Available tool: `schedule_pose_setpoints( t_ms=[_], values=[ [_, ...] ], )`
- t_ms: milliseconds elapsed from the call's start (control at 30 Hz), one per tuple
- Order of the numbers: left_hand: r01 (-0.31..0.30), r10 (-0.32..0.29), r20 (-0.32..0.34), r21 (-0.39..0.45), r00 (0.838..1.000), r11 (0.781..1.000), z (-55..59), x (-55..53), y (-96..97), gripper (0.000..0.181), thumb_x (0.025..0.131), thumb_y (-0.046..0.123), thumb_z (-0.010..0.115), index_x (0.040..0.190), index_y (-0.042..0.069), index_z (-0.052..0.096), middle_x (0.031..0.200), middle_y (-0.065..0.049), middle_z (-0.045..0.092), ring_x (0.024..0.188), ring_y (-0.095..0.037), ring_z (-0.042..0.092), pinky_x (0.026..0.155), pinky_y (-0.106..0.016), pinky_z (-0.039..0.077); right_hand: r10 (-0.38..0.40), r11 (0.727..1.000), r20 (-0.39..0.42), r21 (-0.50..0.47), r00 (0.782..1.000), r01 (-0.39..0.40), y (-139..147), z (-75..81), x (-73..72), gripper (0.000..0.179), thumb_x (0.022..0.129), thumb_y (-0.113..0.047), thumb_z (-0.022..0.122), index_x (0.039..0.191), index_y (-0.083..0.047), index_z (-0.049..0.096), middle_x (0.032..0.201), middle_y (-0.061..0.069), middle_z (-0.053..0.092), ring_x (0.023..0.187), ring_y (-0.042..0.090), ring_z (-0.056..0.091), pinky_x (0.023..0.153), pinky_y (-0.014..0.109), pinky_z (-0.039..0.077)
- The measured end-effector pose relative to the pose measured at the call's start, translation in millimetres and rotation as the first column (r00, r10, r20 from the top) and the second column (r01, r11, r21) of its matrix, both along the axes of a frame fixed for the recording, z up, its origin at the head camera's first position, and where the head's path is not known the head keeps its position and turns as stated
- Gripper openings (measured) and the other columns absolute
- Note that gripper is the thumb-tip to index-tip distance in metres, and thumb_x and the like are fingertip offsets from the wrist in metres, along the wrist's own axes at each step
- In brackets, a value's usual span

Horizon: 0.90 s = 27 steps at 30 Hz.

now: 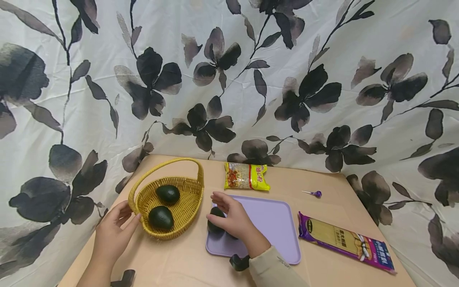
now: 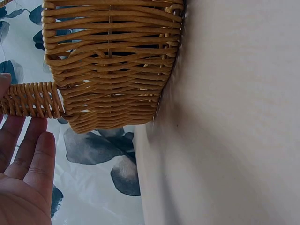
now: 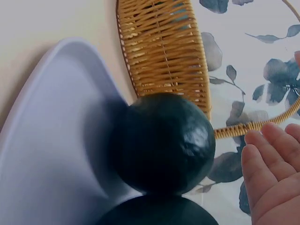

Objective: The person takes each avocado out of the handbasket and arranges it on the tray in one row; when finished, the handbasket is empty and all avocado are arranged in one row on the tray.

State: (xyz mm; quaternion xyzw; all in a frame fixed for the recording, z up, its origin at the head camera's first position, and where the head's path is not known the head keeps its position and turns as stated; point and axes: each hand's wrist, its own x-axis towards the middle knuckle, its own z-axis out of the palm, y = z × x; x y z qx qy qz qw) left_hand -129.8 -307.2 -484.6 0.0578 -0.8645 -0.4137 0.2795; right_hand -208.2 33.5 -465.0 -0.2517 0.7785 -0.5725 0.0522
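My left hand (image 1: 114, 230) is at the left end of the handle (image 2: 30, 100) of a yellow wicker basket (image 1: 186, 221), thumb on one side and fingers on the other. Two dark green avocados (image 1: 161, 217) lie inside the basket. My right hand (image 1: 234, 219) hovers over a lilac tray (image 1: 274, 227), fingers extended and slightly bent. Close by its thumb is an avocado (image 1: 216, 220) on the tray's left side. In the right wrist view a gap shows between that avocado (image 3: 164, 143) and the fingers (image 3: 260, 171). A second avocado (image 3: 159, 213) sits against it, mostly hidden by my hand in the head view.
Behind the tray lies a yellow snack-like packet (image 1: 247, 176). To the right are a small purple-headed tool (image 1: 316, 194) with a thin metal shaft and a long purple pasta packet (image 1: 346, 241). A floral cloth (image 1: 229, 79) hangs along the table's back edge.
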Motion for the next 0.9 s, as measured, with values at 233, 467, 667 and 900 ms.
schedule_pose_setpoints(
  t_ms=[233,467,667,900],
  values=[
    [-0.004,0.003,0.02,0.005,1.0,1.0,2.1,1.9,1.0,0.053,0.089,0.008,0.08,0.137,0.002,0.058,0.121,-0.014,0.069,0.105,0.024,0.045,0.091,0.005,0.044,0.041,0.999,-0.006,0.016,0.999,-0.041,-12.2,2.9,-0.1,0.068,0.089,-0.022,0.082,0.148,-0.007,0.051,0.146,0.012,0.06,0.135,0.022,0.057,0.116,0.03,0.048],
    [-0.003,0.003,0.016,-0.003,1.0,1.0,2.8,1.9,0.9,0.053,0.089,0.008,0.08,0.137,0.001,0.058,0.121,-0.015,0.069,0.105,0.024,0.045,0.091,0.005,0.043,0.076,0.996,0.011,0.049,0.997,-0.077,-24.5,3.9,-1.0,0.067,0.09,-0.027,0.081,0.149,-0.015,0.051,0.146,0.004,0.06,0.137,0.019,0.055,0.117,0.029,0.046],
    [-0.002,0.002,0.015,-0.011,1.0,1.0,2.6,1.5,0.8,0.053,0.089,0.008,0.08,0.137,0.001,0.058,0.121,-0.014,0.069,0.106,0.024,0.044,0.091,0.005,0.044,0.096,0.994,0.013,0.049,0.995,-0.096,-35.0,4.9,-4.7,0.068,0.089,-0.026,0.082,0.149,-0.016,0.051,0.145,0.001,0.06,0.137,0.017,0.055,0.117,0.027,0.046],
    [0.01,-0.009,0.018,-0.025,1.0,1.0,3.4,1.6,0.3,0.052,0.091,0.01,0.079,0.137,0.001,0.058,0.121,-0.014,0.068,0.106,0.024,0.044,0.091,0.005,0.044,0.121,0.988,-0.007,0.095,0.993,-0.12,-45.0,3.5,-12.4,0.07,0.089,-0.027,0.082,0.149,-0.01,0.05,0.147,0.006,0.059,0.135,0.019,0.057,0.116,0.027,0.048]
  ],
)
